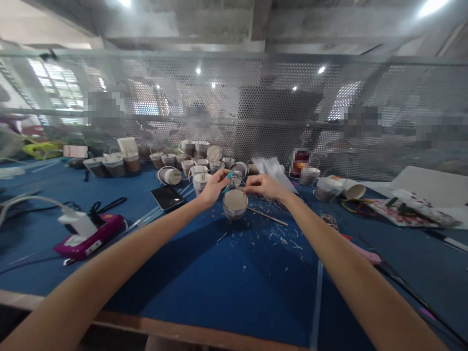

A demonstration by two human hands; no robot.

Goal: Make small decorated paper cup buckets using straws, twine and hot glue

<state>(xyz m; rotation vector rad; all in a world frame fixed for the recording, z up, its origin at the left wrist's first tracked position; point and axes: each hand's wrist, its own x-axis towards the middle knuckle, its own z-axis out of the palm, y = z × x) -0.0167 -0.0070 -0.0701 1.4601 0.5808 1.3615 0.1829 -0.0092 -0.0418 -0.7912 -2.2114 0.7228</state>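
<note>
A small greyish pot (235, 210) with a pale inside stands upright on the blue table, with both hands at its far rim. My left hand (215, 187) is closed in a pinch at the pot's upper left. Teal pieces show at its fingertips; I cannot tell what they belong to. Opposite, my right hand (266, 185) pinches with fingers together just above the rim's right side. A thin pale strand seems to run between the hands, too small to make out. A thin brown stick (268, 216) lies right of the pot among scattered fibre scraps.
Several similar pots with thin handles (188, 165) crowd the back. To the left are a black phone (167, 198) and a purple power strip (89, 239) with a plugged-in white adapter. Clear plastic sleeves (272, 171), a pink-handled tool (365, 254) and flowery packaging (409, 207) lie rightward.
</note>
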